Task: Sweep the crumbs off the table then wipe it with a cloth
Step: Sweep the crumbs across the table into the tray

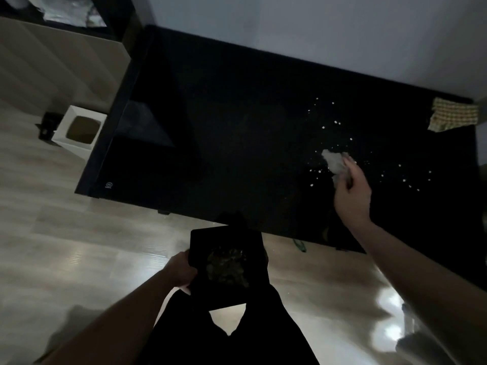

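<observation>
Black worktop (237,133) with white crumbs (337,123), yellow checked cloth (453,118), pale grey tissue (334,162), black tray (226,267), white bin (79,130)

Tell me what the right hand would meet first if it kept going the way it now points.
The right hand, gripping a crumpled tissue, points up the dark table toward the wall. It would probably meet the scattered white crumbs first; depth is hard to judge.

I see a black table (237,127) with little white crumbs (324,127) spread on its right side. My right hand (351,192) holds a crumpled white tissue (334,162) down among them. My left hand (181,271) grips a black tray (210,241) below the table's near edge — something brownish lies in it. A checked cloth (453,114) sits at the far right corner, and a white bin (79,129) stands on the floor to the left.
</observation>
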A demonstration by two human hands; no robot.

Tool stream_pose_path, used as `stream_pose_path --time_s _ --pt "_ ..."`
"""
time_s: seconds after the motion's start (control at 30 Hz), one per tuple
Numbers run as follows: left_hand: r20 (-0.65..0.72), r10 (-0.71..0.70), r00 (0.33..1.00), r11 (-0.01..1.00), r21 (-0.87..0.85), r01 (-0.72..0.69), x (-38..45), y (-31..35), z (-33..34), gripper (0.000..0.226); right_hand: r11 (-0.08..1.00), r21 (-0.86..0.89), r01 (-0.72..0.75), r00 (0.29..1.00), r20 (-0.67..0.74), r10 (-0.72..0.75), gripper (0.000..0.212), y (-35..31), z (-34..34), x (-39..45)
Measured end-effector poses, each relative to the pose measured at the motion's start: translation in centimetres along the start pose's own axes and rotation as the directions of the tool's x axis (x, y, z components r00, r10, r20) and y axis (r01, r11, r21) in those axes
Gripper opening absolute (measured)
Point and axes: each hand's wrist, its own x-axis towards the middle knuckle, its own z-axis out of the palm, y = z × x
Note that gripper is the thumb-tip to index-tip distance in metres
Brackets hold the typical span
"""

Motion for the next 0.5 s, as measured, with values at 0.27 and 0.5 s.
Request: stream_pose_path --time_s 0.27,0.5 --pt "-0.029 -0.078 0.997 0.993 -0.086 0.075 0.2 2.6 5.1 0.018 0.882 -0.467 0.067 0.945 0.314 0.094 0.052 5.3 1.3 8.7" --pt "-0.005 -0.118 0.993 0.975 -0.188 0.115 0.0 4.5 7.9 0.019 0.83 -0.464 0.308 0.903 0.416 -0.103 0.061 6.4 3.5 3.7"
